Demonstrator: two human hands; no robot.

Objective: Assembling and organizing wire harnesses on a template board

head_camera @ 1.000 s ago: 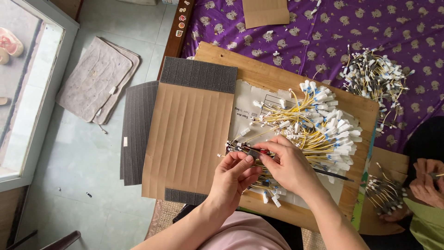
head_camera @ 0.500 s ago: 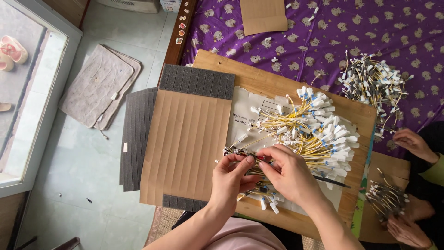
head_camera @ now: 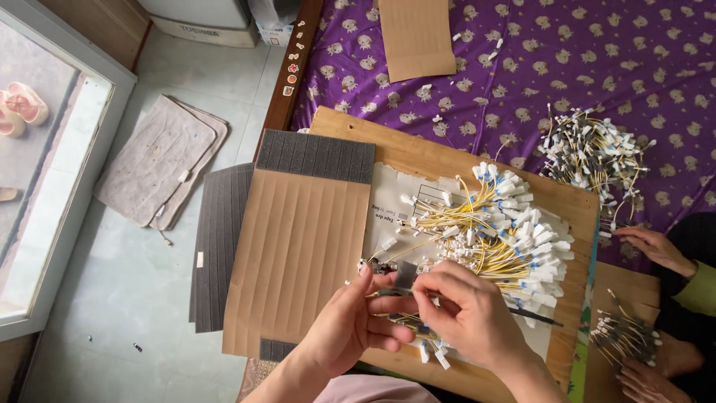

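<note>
Pinching small connector (head_camera: 403, 277) between both hands (fingertips touching)

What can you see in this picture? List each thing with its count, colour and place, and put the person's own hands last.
Wooden board: one, light brown, across the bed edge.
Yellow cables: one big pile, yellow with white and blue ends, on the board.
Cardboard sheet: one, brown, ribbed, left part of the board.
Foam pads: several, dark grey, under and beside the cardboard sheet.
Bedsheet: one, purple, patterned, top right.
Grey cables: one pile, dark with white ends, on the bedsheet.
Mat: one, grey, on the floor, left.
Other person's hands: two, right edge.
Left hand: bottom centre, pinching a small dark tool.
Right hand: beside it, fingers on a cable.
</note>
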